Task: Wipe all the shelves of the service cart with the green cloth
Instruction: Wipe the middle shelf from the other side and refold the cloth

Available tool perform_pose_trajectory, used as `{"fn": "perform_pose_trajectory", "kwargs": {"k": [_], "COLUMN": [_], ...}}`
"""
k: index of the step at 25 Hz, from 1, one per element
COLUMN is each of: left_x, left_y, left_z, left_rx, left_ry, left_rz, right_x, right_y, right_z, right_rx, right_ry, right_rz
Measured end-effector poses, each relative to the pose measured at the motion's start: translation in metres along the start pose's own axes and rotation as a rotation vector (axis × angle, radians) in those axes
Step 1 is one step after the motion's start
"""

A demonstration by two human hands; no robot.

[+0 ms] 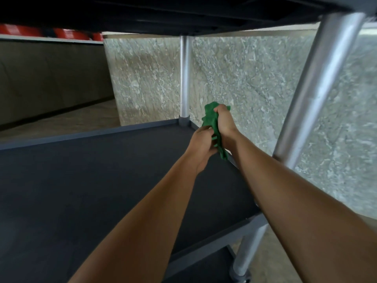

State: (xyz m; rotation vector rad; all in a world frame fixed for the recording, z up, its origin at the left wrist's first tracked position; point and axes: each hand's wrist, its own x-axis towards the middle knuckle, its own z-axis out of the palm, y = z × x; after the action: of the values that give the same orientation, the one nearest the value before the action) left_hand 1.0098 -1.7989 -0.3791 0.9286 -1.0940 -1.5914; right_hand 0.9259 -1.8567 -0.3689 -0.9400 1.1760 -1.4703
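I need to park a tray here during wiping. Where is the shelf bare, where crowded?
The shelf is bare across its left and middle, from the far rim toward the camera. Crowded only near the far right corner by the rear post, where the left hand and right hand grip the green cloth; both forearms cross the right side.

One green cloth (210, 116) shows just off centre toward 1 o'clock, and two hands grip it: the left hand (202, 145) and the right hand (224, 120). Three cart shelves can be counted: the top shelf (183, 13), seen from beneath at 12 o'clock, the middle shelf (91, 180) at 8 o'clock, and the bottom shelf (204, 269) at 6 o'clock. Two metal posts stand, the far post (185, 78) at 12 o'clock and the near post (326, 88) at 2 o'clock. Three blurred red shapes (69, 33) sit at 11 o'clock.
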Motion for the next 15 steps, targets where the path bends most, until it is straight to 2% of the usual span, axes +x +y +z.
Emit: {"fn": "perform_pose_trajectory", "kwargs": {"k": [2,4,6,9,15], "left_x": [0.002,0.005,0.006,0.001,-0.019], "left_y": [-0.004,-0.010,-0.013,-0.009,-0.005], "left_z": [-0.004,-0.015,-0.033,-0.053,-0.083], "left_rx": [0.053,0.278,0.442,0.446,0.332], "left_ry": [0.055,0.181,0.270,0.310,0.334], "left_rz": [-0.028,-0.081,-0.143,-0.198,-0.232], "right_x": [0.002,0.001,0.001,0.005,-0.006], "right_y": [0.012,0.037,0.065,0.085,0.101], "right_z": [0.004,0.007,0.012,0.023,0.050], "right_rx": [-0.191,-0.391,-0.667,-1.163,-1.355], "right_ry": [0.022,0.011,-0.071,-0.140,-0.181], "right_rz": [0.002,0.065,0.120,0.069,0.036]}}
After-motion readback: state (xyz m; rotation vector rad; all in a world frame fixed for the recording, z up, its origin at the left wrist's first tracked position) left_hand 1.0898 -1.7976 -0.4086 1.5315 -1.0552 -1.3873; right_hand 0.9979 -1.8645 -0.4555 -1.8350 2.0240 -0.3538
